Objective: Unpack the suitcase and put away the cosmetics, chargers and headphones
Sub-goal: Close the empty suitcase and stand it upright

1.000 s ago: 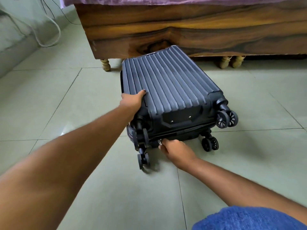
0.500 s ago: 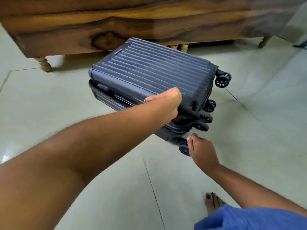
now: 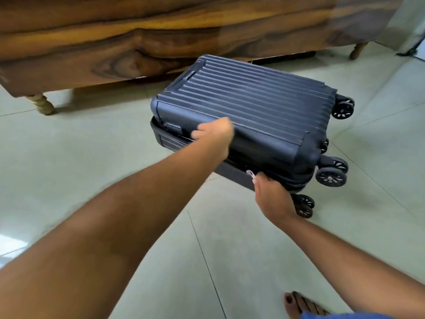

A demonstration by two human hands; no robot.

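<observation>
**Inspector:** Position of the suitcase (image 3: 243,116)?

**Assistant:** It lies flat on the tiled floor (image 3: 92,171), ribbed shell upward, just in front of the wooden bed frame (image 3: 138,42). Its wheels (image 3: 331,177) point to the right of the view. The far corner sits close under the frame's lower edge.

**Inspector:** Left hand?

**Assistant:** The left hand (image 3: 215,134) is on the near long edge of the upper shell, fingers curled over the rim beside the lock (image 3: 172,128). The hand is blurred, so how firmly it grips I cannot say; it appears to hold the lid edge.

**Inspector:** Right hand?

**Assistant:** The right hand (image 3: 271,192) is at the seam between the two shells, near the wheel end. Thumb and fingers pinch the metal zip pull (image 3: 251,174).

**Inspector:** Is the case shut?

**Assistant:** A dark gap shows between upper and lower shells along the near side, widest toward the lock end. No contents are visible.

**Inspector:** Anything else in view?

**Assistant:** A turned wooden bed leg (image 3: 41,103) at left, another (image 3: 357,50) at upper right. A bare foot (image 3: 301,305) stands on the tiles at bottom right, beside blue cloth (image 3: 340,315).
</observation>
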